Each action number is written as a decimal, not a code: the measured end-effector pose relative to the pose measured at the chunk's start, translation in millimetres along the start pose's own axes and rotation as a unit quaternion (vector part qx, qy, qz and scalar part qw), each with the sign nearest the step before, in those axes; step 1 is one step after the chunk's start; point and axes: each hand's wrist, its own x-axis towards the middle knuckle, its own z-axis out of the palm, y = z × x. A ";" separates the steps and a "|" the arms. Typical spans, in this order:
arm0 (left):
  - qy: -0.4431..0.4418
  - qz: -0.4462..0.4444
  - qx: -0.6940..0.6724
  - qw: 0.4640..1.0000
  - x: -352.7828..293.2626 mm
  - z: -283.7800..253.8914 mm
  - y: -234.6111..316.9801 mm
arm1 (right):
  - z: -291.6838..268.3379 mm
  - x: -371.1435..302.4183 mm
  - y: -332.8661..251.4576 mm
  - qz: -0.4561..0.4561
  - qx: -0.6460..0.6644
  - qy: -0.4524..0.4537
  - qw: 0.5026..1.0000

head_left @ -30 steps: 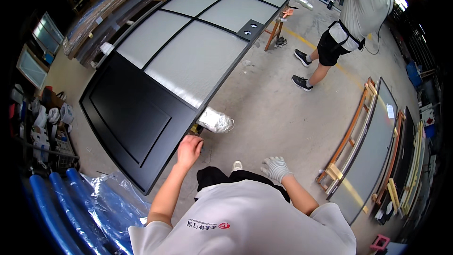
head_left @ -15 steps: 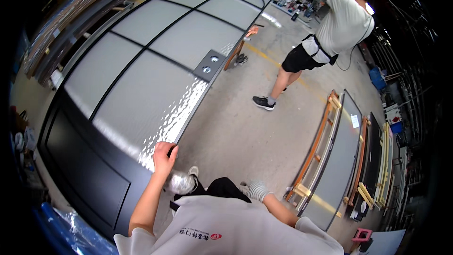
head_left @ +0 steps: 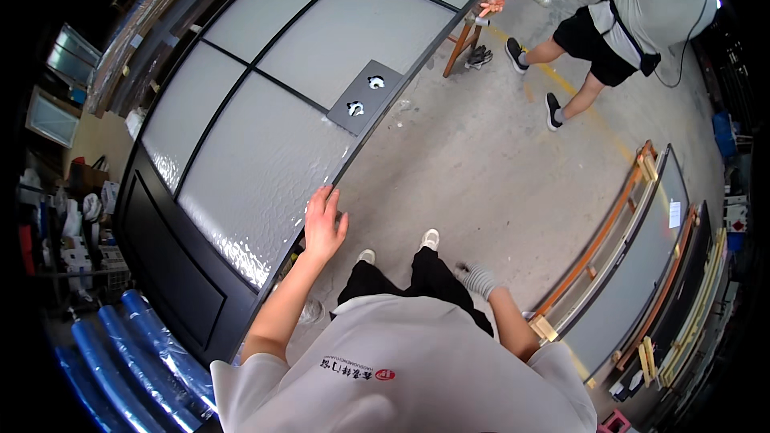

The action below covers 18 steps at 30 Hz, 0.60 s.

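A large black-framed glass door (head_left: pixel 265 136) lies flat on my left, its textured panes split by dark bars. A dark lock plate (head_left: pixel 365 99) with two cut-outs sits by its right edge. My left hand (head_left: pixel 324 227) is bare and open, fingers stretched along that edge; whether it touches the frame or hovers just beside it is hard to tell. My right hand (head_left: pixel 479 279), in a grey striped glove, hangs beside my right thigh, apart from everything around it. Its fingers are dark and blurred, so their pose is unclear.
A co-worker (head_left: pixel 609 40) stands at the far right on the concrete floor. Framed panels (head_left: pixel 634 265) with wooden strips lie at the right. Blue-wrapped lengths (head_left: pixel 152 353) lie at the lower left. An orange trestle (head_left: pixel 464 44) supports the door's far side.
My left hand has moved farther along the door's edge, its fingers straighter. The view has shifted, so my feet show now. The co-worker appears farther right, legs wider apart.
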 end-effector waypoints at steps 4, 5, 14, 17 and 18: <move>-0.015 -0.018 -0.011 1.000 43.8 15.8 30.9 | -91.2 19.2 3.4 -0.073 -0.095 0.113 0.986; -0.017 -0.011 0.015 1.000 59.3 20.1 39.3 | -107.2 24.2 5.2 -0.086 -0.074 0.140 0.984; -0.034 -0.085 0.157 0.983 231.9 84.0 39.3 | -133.1 57.8 49.9 -0.042 -0.070 0.098 0.992; -0.088 -0.150 0.237 0.956 274.2 117.3 37.5 | -134.2 62.4 60.0 -0.009 -0.021 0.095 0.995; -0.123 -0.177 0.267 0.939 284.1 121.1 46.3 | -135.1 62.8 61.1 0.005 -0.006 0.097 0.995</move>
